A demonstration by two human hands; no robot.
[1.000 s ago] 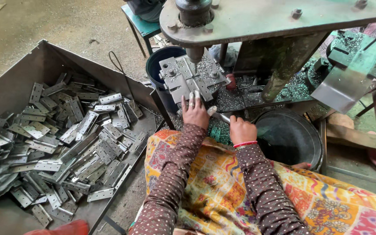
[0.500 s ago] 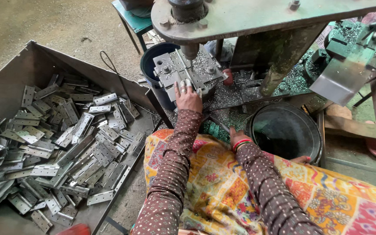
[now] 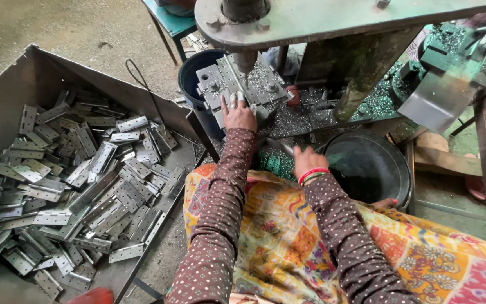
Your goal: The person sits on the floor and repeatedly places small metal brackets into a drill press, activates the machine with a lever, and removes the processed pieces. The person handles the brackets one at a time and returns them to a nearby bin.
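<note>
Head view: your left hand [image 3: 238, 114] lies spread, fingers pressing a hinge plate [image 3: 227, 94] on the press die [image 3: 242, 84]; your right hand [image 3: 307, 161] pinches a thin rod [image 3: 279, 147]. The plate looks stiff, light, sharp-edged: take it by its flat faces.

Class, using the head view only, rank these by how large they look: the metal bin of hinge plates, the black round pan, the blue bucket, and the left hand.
1. Metal bin, by far the largest.
2. Black round pan.
3. Blue bucket, though partly hidden, so its rank against the pan is unsure.
4. Left hand, the smallest.
</note>
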